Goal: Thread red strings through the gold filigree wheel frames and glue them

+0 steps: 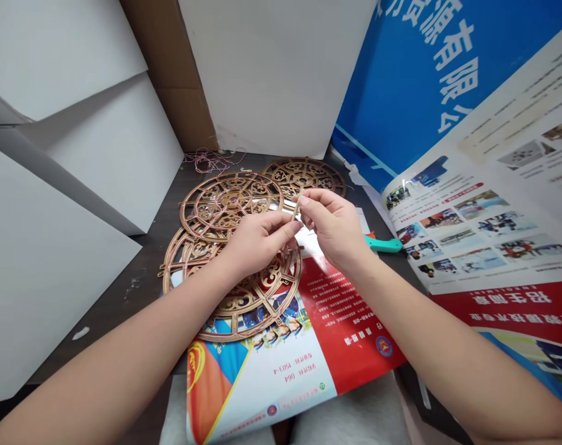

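A short, thin strip (296, 208), pale and wood-like, is held between both hands above the stacked discs. My left hand (264, 240) pinches its lower end between thumb and fingers. At the upper end, the fingertips of my right hand (333, 224) close on the same strip. Beneath my left hand lies a round openwork wooden disc (234, 337) with curled cut-out patterns and reddish lines. A second openwork disc (187, 217) overlaps it farther back, and a third, darker disc (330, 176) lies behind my right hand.
A printed brochure (281, 395) lies under the discs and reaches over the table's front edge. Right of my right hand is a teal-handled tool (385, 245). Tangled pink thread (209, 162) lies at the back. White panels (100, 148) and a blue printed board (401, 93) surround the table.
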